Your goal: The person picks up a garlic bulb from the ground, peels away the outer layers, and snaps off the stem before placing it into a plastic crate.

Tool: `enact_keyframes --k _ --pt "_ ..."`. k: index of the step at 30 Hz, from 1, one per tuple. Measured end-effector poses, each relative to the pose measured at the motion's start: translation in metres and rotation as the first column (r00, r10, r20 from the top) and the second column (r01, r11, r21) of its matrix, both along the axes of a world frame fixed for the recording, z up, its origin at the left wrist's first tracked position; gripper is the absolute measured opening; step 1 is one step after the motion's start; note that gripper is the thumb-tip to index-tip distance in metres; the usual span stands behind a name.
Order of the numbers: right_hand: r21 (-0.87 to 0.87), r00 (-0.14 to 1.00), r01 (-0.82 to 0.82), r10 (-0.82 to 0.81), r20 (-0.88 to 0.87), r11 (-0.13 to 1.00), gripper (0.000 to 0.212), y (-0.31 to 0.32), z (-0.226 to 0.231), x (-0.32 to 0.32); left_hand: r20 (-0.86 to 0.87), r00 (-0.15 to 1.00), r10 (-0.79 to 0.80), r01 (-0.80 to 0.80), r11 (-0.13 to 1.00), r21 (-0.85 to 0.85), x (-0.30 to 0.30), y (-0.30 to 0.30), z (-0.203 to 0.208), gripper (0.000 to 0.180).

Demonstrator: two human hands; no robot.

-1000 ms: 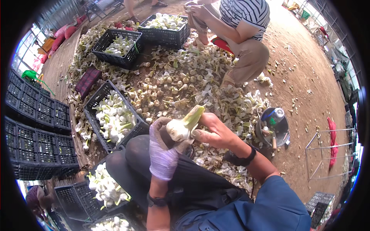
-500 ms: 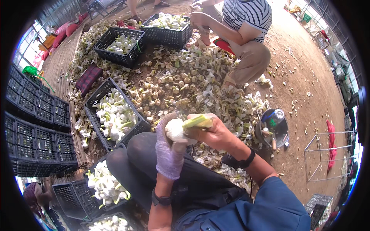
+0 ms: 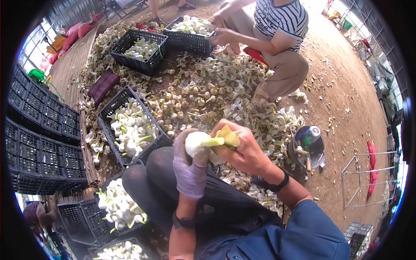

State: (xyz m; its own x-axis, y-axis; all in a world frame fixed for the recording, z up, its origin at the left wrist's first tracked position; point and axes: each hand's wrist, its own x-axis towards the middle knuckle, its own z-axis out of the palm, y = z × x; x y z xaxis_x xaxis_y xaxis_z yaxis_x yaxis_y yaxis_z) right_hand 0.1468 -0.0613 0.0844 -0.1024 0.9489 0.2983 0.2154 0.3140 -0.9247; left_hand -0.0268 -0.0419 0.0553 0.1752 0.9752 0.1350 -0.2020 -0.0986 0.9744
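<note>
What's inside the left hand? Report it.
The left hand holds a white garlic bulb, stem toward the right hand. The palm and the bulb's underside are covered.

Near the dial's centre, the gloved left hand (image 3: 190,167) hides part of the garlic bulb (image 3: 196,143). The squatting co-worker (image 3: 281,27) at one o'clock is cropped above the shoulders, the lower edge cuts the garlic heap (image 3: 122,251) at seven, and clutter (image 3: 383,84) between two and three is too small to identify.
</note>
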Motion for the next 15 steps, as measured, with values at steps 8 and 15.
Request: enact_keyframes --k 8,15 --pt "-0.268 0.9 -0.122 -0.007 -0.436 0.956 0.011 -0.008 0.006 0.0 0.264 0.947 -0.184 0.236 0.955 -0.179 -0.007 0.004 0.001 0.075" --pt "-0.261 0.743 -0.055 -0.135 -0.655 0.964 0.019 -0.001 -0.001 -0.004 0.248 0.966 -0.075 0.155 0.934 -0.322 -0.01 0.006 0.011 0.064"
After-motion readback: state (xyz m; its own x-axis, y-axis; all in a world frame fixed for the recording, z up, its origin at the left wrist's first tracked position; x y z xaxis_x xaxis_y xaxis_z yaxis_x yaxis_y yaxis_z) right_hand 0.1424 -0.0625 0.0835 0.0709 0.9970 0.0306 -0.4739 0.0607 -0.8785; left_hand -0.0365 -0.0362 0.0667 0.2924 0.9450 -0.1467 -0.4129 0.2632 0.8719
